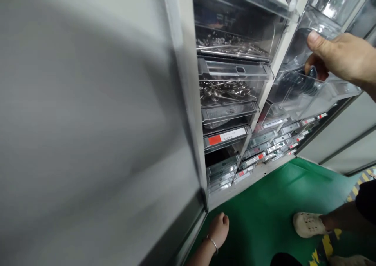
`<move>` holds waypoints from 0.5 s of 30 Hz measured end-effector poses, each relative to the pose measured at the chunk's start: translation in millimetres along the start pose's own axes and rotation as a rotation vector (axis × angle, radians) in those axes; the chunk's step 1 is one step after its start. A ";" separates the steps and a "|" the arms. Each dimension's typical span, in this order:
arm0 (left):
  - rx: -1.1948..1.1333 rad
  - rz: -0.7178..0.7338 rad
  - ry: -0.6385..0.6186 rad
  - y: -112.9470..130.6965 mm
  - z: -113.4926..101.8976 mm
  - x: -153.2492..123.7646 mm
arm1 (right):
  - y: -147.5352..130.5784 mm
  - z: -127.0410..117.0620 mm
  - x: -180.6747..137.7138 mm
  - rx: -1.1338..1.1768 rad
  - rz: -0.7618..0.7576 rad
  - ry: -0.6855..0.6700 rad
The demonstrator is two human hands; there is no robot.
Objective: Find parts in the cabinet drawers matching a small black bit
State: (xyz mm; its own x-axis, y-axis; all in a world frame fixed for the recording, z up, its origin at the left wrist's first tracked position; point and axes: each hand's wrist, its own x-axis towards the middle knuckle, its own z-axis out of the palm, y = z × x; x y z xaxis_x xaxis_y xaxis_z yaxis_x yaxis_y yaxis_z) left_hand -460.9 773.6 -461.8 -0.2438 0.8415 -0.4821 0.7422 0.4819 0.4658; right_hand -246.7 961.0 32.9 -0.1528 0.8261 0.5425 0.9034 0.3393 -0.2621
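Note:
My right hand [340, 56] reaches into a clear plastic drawer [331, 95] that is pulled out of the parts cabinet [188, 101] at the upper right. Its thumb points left above the drawer and its fingers curl down inside, over dark small parts [305, 86]. What the fingertips grip is hidden. My left hand [219, 227] hangs low by the cabinet's bottom corner, fingers curled in with nothing in them, a thin bracelet [213, 243] on the wrist.
The left column holds clear drawers with metal springs [226, 90] and small silver parts [229, 44]. Lower drawers carry red and white labels [226, 136]. A grey cabinet side fills the left. Below are a green floor [264, 211], a white shoe [308, 223] and yellow-black striping [361, 180].

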 end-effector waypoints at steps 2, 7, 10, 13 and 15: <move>0.002 -0.005 -0.006 0.7 -2.1 -1.4 | -1.9 0.8 -3.6 0.029 0.046 0.046; 0.015 -0.010 -0.020 2.6 -10.3 -7.6 | -0.1 -1.7 -1.5 0.055 0.035 -0.057; 0.027 -0.016 -0.032 3.3 -14.4 -10.4 | 2.5 -6.0 -10.9 -0.007 -0.056 -0.162; 0.032 -0.020 -0.033 3.5 -15.9 -11.5 | 7.8 -8.5 -39.5 0.105 -0.182 0.105; 0.029 -0.021 -0.026 3.1 -15.7 -11.4 | 13.7 -7.6 -67.6 0.308 -0.218 0.391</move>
State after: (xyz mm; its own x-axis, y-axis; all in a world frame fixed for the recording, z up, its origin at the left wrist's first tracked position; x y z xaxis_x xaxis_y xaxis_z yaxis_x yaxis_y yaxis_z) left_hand -465.6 769.4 -443.2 -0.2439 0.8245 -0.5106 0.7546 0.4920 0.4341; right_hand -221.0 906.4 -1.2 -0.1103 0.5129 0.8514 0.6993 0.6488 -0.3002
